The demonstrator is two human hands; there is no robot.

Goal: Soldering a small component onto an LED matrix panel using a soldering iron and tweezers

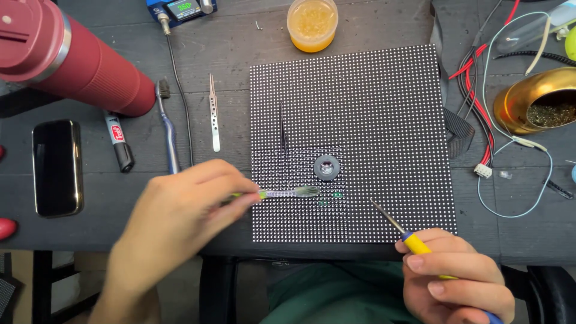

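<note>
The LED panel (384, 102) lay mid-desk (228, 54), and the left hand (174, 222) pinched a brush (288, 193) whose bristles rested on the panel at about 7 o'clock from a small round lens (326, 167). The right hand (456, 279) gripped an iron (414, 241), tip hovering at 5 o'clock. This looked like cleaning a spot; the next move called for steadiness, though the brush handle was hidden.
</note>
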